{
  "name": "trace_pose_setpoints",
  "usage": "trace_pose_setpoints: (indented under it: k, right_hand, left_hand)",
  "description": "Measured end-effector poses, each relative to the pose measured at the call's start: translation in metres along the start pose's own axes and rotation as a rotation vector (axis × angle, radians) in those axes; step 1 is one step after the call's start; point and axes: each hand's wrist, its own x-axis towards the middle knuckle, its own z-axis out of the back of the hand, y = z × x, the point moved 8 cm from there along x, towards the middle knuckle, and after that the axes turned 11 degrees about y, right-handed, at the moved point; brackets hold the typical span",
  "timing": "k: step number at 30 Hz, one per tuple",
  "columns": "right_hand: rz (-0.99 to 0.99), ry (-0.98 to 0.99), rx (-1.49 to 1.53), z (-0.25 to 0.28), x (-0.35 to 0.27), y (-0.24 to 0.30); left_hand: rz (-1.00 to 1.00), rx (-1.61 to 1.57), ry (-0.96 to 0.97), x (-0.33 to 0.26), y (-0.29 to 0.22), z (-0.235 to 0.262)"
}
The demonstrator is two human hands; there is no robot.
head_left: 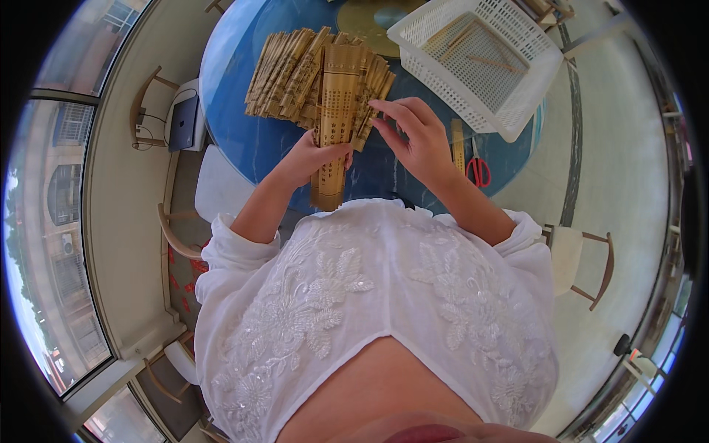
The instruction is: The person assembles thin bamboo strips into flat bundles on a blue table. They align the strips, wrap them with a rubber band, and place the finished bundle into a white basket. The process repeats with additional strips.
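My left hand (316, 156) is closed around a bundle of long, flat gold packets (340, 103) printed with dark characters, held nearly upright over the table. Their exact kind I cannot make out. Behind and beside the bundle, a fanned pile of similar gold packets (281, 77) lies on the blue round table (229, 140). My right hand (413, 136) is at the pile's right edge, its thumb and forefinger apart, with the fingertips close to the packets there. Whether they touch is hard to tell. Right of this hand lie red-handled scissors (478, 171) and a single flat gold strip (458, 148).
A white perforated plastic basket (473, 111) with a few thin sticks inside stands at the far right of the table. A round gold-coloured disc (362, 22) is at the back. Chairs (221, 184) surround the table, and a dark laptop (184, 124) rests at the left.
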Motion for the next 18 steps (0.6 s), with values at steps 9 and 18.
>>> trace_pose_setpoints:
  k: [9, 18]
  right_hand:
    - [-0.022, 0.19, -0.107, -0.034, 0.006, 0.003]
    - [0.108, 0.412, -0.019, -0.049, -0.016, 0.033]
  left_hand:
    - [0.084, -0.044, 0.01, 0.003, 0.016, -0.013]
    - [0.137, -0.157, -0.134, 0.005, 0.033, -0.01]
